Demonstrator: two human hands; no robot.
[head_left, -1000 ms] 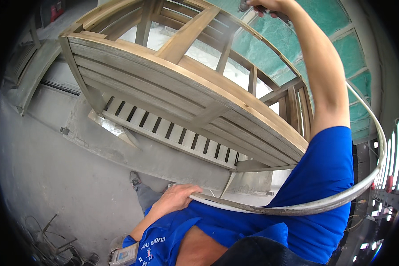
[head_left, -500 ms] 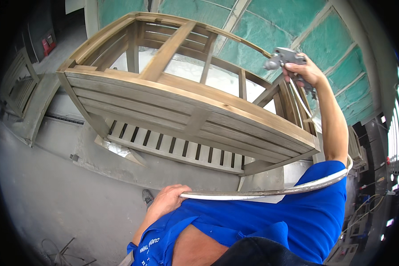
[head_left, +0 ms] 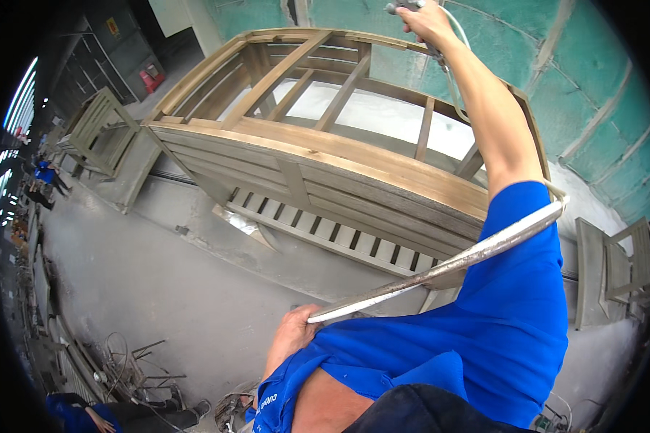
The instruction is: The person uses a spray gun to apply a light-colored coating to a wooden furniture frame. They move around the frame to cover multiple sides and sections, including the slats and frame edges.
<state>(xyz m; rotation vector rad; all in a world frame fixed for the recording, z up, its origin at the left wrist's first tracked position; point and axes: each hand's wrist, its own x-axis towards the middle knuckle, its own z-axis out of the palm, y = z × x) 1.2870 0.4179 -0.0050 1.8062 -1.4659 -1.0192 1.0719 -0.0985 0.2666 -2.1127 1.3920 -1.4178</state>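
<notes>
My right hand point(head_left: 432, 26) is stretched far out past the back edge of the wooden cabinet frame point(head_left: 390, 162), its fingers wrapped round a grey spray gun point(head_left: 406, 6). The top of the gun is partly cut off by the picture's upper edge. A thin pale hose point(head_left: 453, 85) hangs from the gun beside my forearm. Low in front of my body, my left hand point(head_left: 293, 333) is closed on a pair of hoses point(head_left: 440, 273), one white and one stained, which run up to my right upper arm. The frame has an open top with crossbars, a panelled grey-brown side and a slatted lower shelf point(head_left: 325, 229).
Green sheeting point(head_left: 513, 54) covers the wall behind the frame. Smaller wooden pieces point(head_left: 97, 137) stand at left, and another wooden piece point(head_left: 614, 267) at right. A person in blue point(head_left: 47, 175) is far left; another person point(head_left: 87, 417) is low left, near a wire-legged stand point(head_left: 126, 368).
My right hand has reached farther out and leftward with the spray gun, over the far side of the frame. The view has turned, and the hoses now slant more steeply. My left hand keeps its grip.
</notes>
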